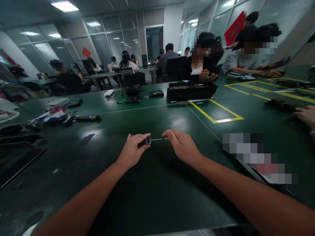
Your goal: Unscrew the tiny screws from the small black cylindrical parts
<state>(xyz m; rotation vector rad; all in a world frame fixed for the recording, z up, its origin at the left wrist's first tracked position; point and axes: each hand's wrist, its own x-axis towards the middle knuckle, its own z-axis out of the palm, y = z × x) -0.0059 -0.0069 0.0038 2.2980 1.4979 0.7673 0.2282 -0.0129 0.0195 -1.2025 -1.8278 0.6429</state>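
Note:
My left hand is closed around a small black cylindrical part with a silvery ring at its round end. Opposite it, my right hand grips a thin screwdriver; a bit of red handle shows at the fingers. The metal shaft points left and meets the part's near side, though whether it sits in a screw I cannot tell. Both hands are held over the green table.
A long black housing stands at the back beside circuit boards. Left lie a dark pen-like tool, a pile of cables and a dark flat panel. A blurred-out sheet lies right. Co-workers sit across the table.

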